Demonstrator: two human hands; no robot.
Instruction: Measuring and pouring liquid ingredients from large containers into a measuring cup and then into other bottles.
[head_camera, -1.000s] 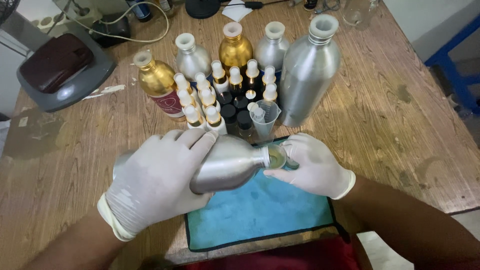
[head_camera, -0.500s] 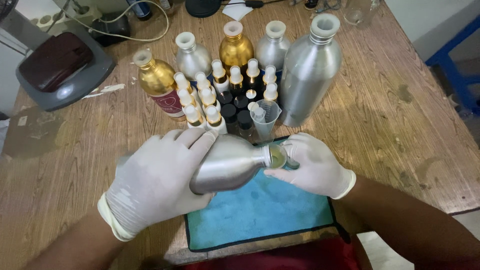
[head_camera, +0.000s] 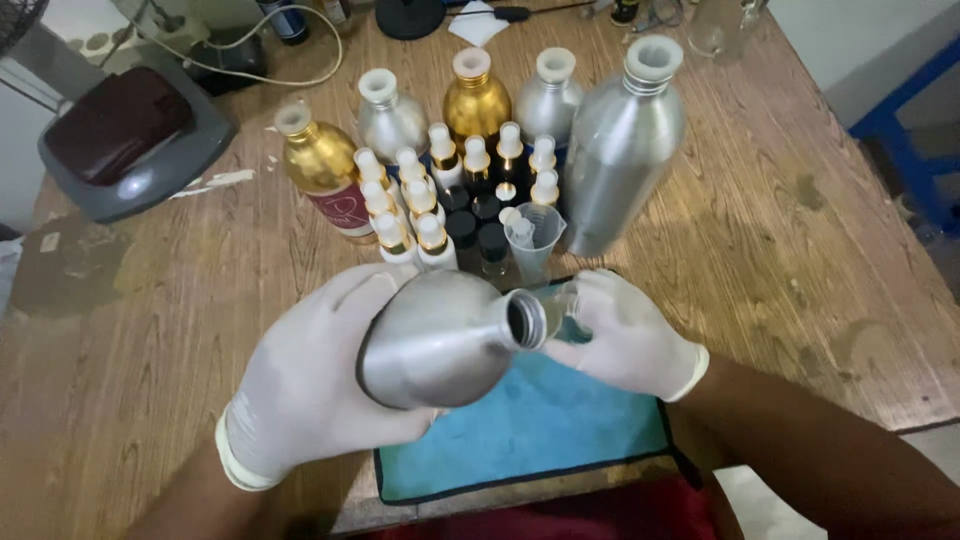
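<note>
Left hand (head_camera: 300, 395), white latex glove, wraps round brushed-aluminium bottle (head_camera: 440, 340) tipped sideways over blue cloth mat (head_camera: 530, 430). Right hand (head_camera: 625, 335) pinches small clear vial (head_camera: 562, 305) at bottle's open mouth. Beyond: small white-capped spray bottles (head_camera: 440, 190), tall silver flask (head_camera: 625, 150) on scuffed wooden counter (head_camera: 780, 230).

silver bottle (head_camera: 440, 340) now lifted and tipped, open mouth turned toward camera, left hand (head_camera: 310, 385) shifted lower

One head-worn camera looks steeply down, close over the wooden table (head_camera: 150, 330).
</note>
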